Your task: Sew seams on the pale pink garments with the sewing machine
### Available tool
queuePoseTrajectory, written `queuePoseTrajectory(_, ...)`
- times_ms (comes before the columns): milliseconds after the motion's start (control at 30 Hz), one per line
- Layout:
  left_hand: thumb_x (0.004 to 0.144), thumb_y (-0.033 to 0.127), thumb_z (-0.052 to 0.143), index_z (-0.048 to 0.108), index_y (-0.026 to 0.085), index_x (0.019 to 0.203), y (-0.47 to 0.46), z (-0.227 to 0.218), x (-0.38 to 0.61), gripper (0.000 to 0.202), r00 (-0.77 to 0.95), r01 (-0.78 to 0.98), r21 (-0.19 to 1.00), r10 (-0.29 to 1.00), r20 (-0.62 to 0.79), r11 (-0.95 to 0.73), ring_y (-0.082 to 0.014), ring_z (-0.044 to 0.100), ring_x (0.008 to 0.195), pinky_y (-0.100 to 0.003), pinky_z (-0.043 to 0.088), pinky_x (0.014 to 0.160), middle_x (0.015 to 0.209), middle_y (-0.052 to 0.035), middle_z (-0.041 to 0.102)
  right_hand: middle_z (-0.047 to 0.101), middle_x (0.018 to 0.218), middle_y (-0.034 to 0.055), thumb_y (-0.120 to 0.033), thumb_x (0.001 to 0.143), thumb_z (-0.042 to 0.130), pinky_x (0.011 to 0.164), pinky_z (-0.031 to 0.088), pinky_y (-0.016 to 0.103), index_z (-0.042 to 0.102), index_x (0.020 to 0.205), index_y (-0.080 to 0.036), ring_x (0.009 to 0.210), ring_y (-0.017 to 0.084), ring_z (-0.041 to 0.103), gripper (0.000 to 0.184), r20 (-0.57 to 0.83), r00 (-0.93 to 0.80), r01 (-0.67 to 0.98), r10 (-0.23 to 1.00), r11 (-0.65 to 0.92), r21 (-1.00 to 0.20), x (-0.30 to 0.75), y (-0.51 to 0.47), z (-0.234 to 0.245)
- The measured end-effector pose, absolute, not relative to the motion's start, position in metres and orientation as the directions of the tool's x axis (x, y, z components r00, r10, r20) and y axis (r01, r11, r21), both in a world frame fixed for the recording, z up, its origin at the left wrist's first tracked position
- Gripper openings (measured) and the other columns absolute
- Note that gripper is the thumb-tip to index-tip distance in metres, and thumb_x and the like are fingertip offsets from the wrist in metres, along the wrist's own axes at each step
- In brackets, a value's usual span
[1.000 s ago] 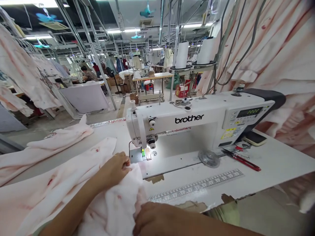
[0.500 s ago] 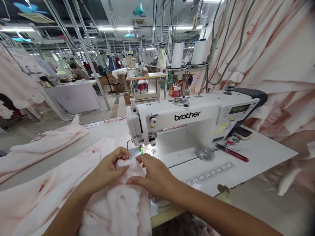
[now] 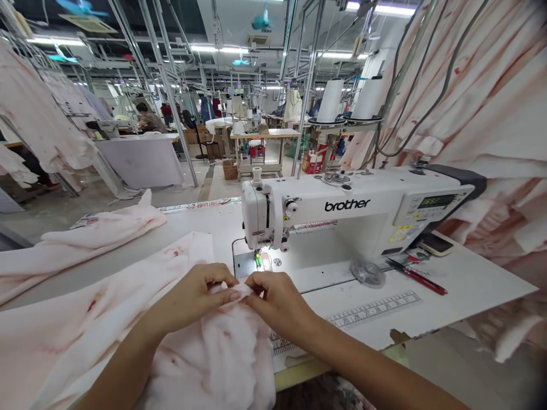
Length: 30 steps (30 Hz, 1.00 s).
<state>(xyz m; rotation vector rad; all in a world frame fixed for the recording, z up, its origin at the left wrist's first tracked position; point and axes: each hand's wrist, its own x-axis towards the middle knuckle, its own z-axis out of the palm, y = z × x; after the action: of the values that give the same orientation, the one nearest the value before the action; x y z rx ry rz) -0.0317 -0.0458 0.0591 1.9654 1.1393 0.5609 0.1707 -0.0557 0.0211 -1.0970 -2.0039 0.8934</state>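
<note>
Pale pink fabric (image 3: 231,347) with small red marks hangs over the table's front edge, its upper edge gathered between my hands. My left hand (image 3: 199,299) pinches that edge with thumb and fingers. Close beside it, my right hand (image 3: 277,302) pinches the same edge, the fingertips of both hands nearly touching. Just beyond them stands a white Brother sewing machine (image 3: 316,210). Its lit presser foot (image 3: 258,259) is a little behind the fabric, apart from it. Another stretch of pink fabric (image 3: 106,307) lies to the left of my left hand.
On the right of the table (image 3: 482,282) are red-handled snips (image 3: 423,280), a clear round bobbin case (image 3: 367,273) and a phone (image 3: 436,245). A printed ruler strip (image 3: 371,310) runs along the front. Thread cones (image 3: 331,101) stand behind the machine. A person (image 3: 149,118) sits far back left.
My hands have come closer together, and both now pinch the fabric edge more tightly. The view has turned a little left, so the machine sits further right.
</note>
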Motion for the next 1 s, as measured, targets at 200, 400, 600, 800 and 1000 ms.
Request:
queuePoseTrajectory(200,0.090,0.042,0.054,0.065,0.020,0.087,-0.049,0.053,-0.031,0.025,0.450,0.545,0.764,0.890,0.081,-0.345,-0.0176,0.056,0.086,-0.029,0.043,0.078,0.089,-0.0027,0.063,0.050,0.062,-0.0069,-0.012,0.085,0.069,0.054,0.024,0.021,0.055,0.068,-0.015,0.059,0.010,0.043,0.023,0.226,-0.417,0.407,0.880,0.404,-0.820,0.172,-0.055,0.017)
queuePoseTrajectory(400,0.095,0.044,0.042,0.058,0.020,0.087,-0.047,0.049,-0.029,0.030,0.419,0.616,0.714,0.906,0.061,-0.333,-0.0162,0.054,0.081,-0.026,0.041,0.070,0.083,0.0003,0.061,0.042,0.059,-0.0070,-0.018,0.082,0.072,0.051,0.022,0.021,0.048,0.065,-0.016,0.057,0.010,0.038,0.029,0.127,-0.441,0.426,0.888,0.332,-0.841,0.176,-0.056,0.011)
queuePoseTrajectory(600,0.094,0.035,0.044,0.062,0.020,0.085,-0.044,0.040,-0.019,0.025,0.413,0.619,0.711,0.908,0.069,-0.335,-0.0162,0.059,0.077,-0.026,0.043,0.071,0.081,0.0008,0.067,0.058,0.071,-0.0007,-0.048,0.075,0.073,0.048,0.040,0.020,0.059,0.085,-0.014,0.055,0.012,0.050,0.038,-0.187,-0.642,0.008,0.744,-0.237,-0.971,0.178,-0.060,-0.002)
queuePoseTrajectory(800,0.095,0.030,0.043,0.062,0.020,0.079,-0.030,0.017,0.002,0.027,0.446,0.639,0.674,0.893,0.067,-0.370,-0.0168,0.060,0.075,-0.027,0.043,0.068,0.079,-0.0003,0.067,0.061,0.063,0.0013,-0.055,0.089,0.066,0.047,0.044,0.021,0.057,0.078,-0.015,0.050,0.015,0.058,0.043,-0.290,-0.669,0.329,0.684,-0.077,-0.941,0.209,-0.050,0.005)
queuePoseTrajectory(1000,0.093,0.027,0.047,0.067,0.020,0.083,-0.012,0.006,0.015,0.023,0.473,0.656,0.631,0.877,0.083,-0.413,-0.0173,0.061,0.083,-0.029,0.044,0.075,0.084,-0.0027,0.064,0.066,0.087,0.0045,-0.015,0.094,0.067,0.066,0.042,0.024,0.066,0.100,-0.014,0.077,0.018,0.061,0.006,0.184,-0.808,0.476,0.560,0.803,-0.358,0.239,-0.005,0.018)
